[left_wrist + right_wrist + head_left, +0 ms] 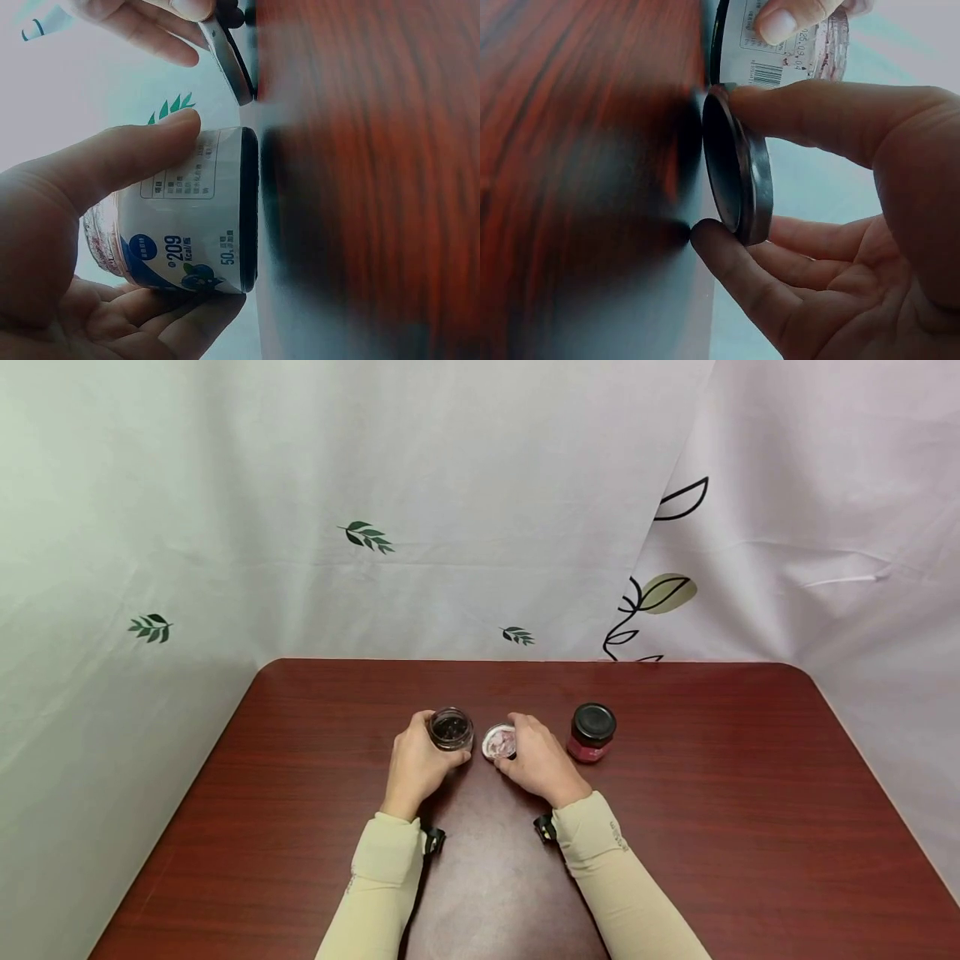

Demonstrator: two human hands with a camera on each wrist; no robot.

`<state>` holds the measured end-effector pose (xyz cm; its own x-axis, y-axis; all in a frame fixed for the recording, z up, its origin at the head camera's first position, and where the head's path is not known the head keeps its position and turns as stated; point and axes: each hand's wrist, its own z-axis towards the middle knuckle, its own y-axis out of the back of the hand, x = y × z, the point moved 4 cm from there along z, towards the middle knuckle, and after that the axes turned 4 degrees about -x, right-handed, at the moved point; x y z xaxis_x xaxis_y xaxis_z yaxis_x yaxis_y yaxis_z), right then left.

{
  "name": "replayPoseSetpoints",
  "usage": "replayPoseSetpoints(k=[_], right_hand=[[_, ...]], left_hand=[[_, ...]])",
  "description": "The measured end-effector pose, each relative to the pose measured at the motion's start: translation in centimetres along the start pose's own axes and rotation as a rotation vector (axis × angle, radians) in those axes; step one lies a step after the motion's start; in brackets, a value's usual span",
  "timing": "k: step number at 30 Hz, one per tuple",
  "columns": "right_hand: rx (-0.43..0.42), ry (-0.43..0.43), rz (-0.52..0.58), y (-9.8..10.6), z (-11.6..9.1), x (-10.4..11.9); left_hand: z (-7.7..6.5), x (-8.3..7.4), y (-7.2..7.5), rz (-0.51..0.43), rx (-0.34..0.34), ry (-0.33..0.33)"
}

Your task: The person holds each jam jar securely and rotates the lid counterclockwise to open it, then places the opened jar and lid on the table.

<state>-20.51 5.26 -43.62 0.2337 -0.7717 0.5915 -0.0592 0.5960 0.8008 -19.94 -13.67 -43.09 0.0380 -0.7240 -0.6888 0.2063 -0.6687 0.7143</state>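
Observation:
My left hand (422, 760) grips an uncapped glass jar (452, 731) with dark contents, its thumb and fingers round the sides. In the left wrist view the jar (187, 217) stands upright at the table surface, with a white label showing blueberries. Just to the right, my right hand (542, 762) pinches a jar lid (498, 742) by its rim. From the head view, the lid's upper face looks white with pinkish smears. The right wrist view shows the lid (757, 180) slightly tilted, low over the table, its dark side facing down. Whether it touches the wood I cannot tell.
A second jar (591, 732), with a black lid and red label, stands upright to the right of my right hand. The reddish-brown wooden table (712, 793) has rounded far corners. White cloth (465, 485) with leaf prints hangs behind it and at the sides.

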Motion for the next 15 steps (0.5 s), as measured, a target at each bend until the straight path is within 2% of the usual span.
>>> replayPoseSetpoints(k=[9, 15], right_hand=[[-0.028, 0.067, -0.132, -0.45, -0.18, 0.65], [-0.05, 0.088, -0.158, -0.74, -0.32, 0.88]], left_hand=[[-0.01, -0.02, -0.05, 0.003, 0.001, 0.016], [-0.02, -0.01, -0.05, 0.015, 0.003, 0.015]])
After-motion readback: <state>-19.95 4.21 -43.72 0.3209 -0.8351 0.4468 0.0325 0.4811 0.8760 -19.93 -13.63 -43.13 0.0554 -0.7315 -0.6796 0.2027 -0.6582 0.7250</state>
